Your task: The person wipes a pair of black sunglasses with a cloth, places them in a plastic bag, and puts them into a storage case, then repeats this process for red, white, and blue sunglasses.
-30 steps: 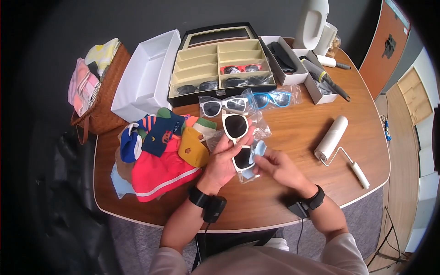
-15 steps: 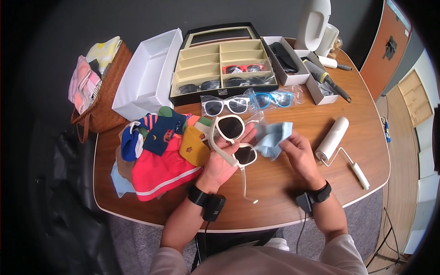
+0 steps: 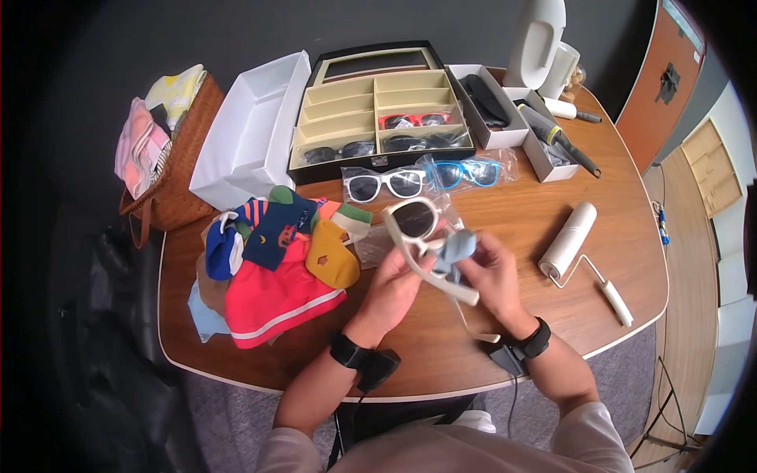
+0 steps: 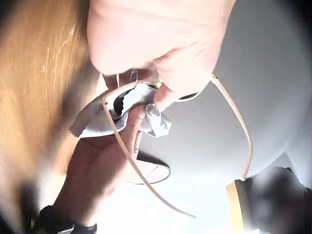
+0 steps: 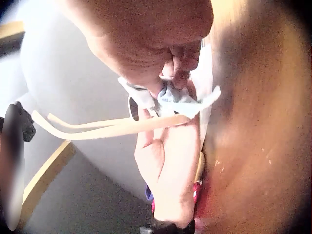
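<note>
White-framed sunglasses (image 3: 400, 246) with dark lenses are held over the table by my left hand (image 3: 392, 288). Their temple arms point toward my body. My right hand (image 3: 495, 277) pinches a light blue cloth (image 3: 456, 251) against one lens, which is mostly covered by cloth and fingers. In the left wrist view the cloth (image 4: 97, 119) wraps both sides of the lens, with the right thumb on it. The right wrist view has the cloth (image 5: 176, 101) bunched beneath the right fingers, next to a temple arm (image 5: 112, 129).
Bagged white sunglasses (image 3: 385, 184) and blue sunglasses (image 3: 467, 173) lie before a compartmented display case (image 3: 337, 120). Left is a clothes pile (image 3: 272, 296), a white box (image 3: 251, 126) and a wicker basket (image 3: 185, 154). A lint roller (image 3: 569, 240) lies on the right.
My right hand drew the cloth off the lower lens, opened it out, then brought it back onto that lens. The sunglasses have tilted, their temple arms swinging toward the right.
</note>
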### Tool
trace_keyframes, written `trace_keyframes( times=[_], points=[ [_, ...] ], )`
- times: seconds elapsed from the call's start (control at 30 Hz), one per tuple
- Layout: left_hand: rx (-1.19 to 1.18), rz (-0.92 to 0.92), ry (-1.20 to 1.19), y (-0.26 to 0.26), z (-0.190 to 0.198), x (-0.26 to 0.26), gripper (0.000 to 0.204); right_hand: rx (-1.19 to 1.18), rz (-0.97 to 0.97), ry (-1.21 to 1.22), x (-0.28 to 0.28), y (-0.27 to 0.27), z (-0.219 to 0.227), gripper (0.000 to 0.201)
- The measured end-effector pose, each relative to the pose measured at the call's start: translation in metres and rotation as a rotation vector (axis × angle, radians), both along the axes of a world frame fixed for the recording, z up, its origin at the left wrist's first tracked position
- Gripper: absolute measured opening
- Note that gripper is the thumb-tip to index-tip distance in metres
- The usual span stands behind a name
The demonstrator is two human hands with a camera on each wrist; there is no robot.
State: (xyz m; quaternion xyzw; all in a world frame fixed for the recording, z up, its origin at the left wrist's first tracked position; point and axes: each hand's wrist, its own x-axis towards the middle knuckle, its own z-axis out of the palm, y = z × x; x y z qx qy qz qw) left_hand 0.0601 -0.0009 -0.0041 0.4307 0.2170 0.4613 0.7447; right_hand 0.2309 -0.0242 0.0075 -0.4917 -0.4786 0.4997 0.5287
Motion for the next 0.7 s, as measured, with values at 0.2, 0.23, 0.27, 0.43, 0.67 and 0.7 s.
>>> trace_keyframes(
  times=[0.2, 0.23, 0.27, 0.43, 0.67, 0.7],
  points=[
    [-0.101, 0.091, 0.15, -0.003, -0.014, 0.005, 0.013, 0.014, -0.069, 0.007, 0.009, 0.01, -0.012, 0.011],
    [-0.097, 0.103, 0.159, -0.003, -0.015, 0.005, 0.013, 0.013, -0.055, -0.006, 0.008, 0.009, -0.011, 0.011],
    [-0.093, 0.116, 0.168, -0.003, -0.017, 0.004, 0.013, 0.014, -0.04, -0.019, 0.006, 0.007, -0.011, 0.012],
    [-0.133, 0.23, 0.187, 0.0, -0.024, 0.002, 0.013, -0.114, 0.086, -0.015, 0.008, 0.001, 0.012, 0.018],
    [-0.16, 0.269, 0.136, 0.001, -0.02, 0.003, 0.012, -0.033, 0.097, 0.013, 0.005, 0.004, -0.002, 0.022],
    [-0.151, 0.266, 0.138, 0.001, -0.02, 0.003, 0.012, -0.074, 0.102, -0.034, 0.007, 0.004, 0.003, 0.022]
  ],
)
